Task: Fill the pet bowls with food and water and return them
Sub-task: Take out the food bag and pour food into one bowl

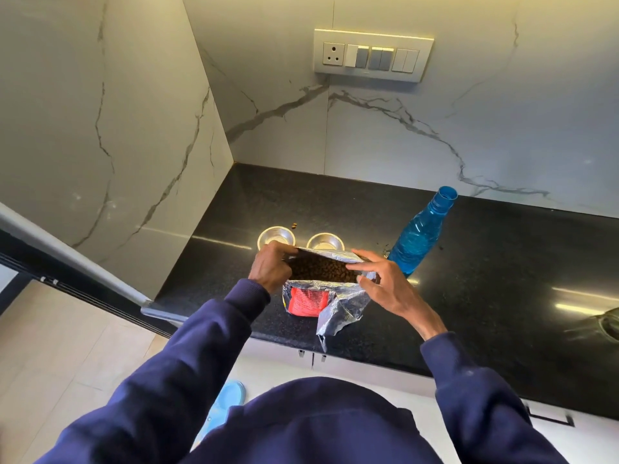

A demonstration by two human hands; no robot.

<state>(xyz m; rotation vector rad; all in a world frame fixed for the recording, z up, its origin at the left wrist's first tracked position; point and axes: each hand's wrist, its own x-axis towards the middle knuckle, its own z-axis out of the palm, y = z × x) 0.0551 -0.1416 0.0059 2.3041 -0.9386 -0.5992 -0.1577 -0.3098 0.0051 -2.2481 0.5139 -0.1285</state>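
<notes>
A silver foil pet-food bag (330,301) with a red label stands on the black counter (485,279), its mouth spread wide and brown kibble (321,271) showing inside. My left hand (273,267) grips the bag's left rim, and my right hand (382,283) pinches the right rim. Just behind the bag sit two small steel bowls, the left bowl (276,236) and the right bowl (325,241); both look empty, and the bag hides their near edges. A blue plastic water bottle (422,231) stands uncapped to the right of the bowls.
A few loose kibble pieces (294,225) lie behind the left bowl. Marble walls close the counter at the back and left, with a switch panel (371,55) above. A sink edge (606,324) shows at far right. Cabinet doors are below the counter's front edge.
</notes>
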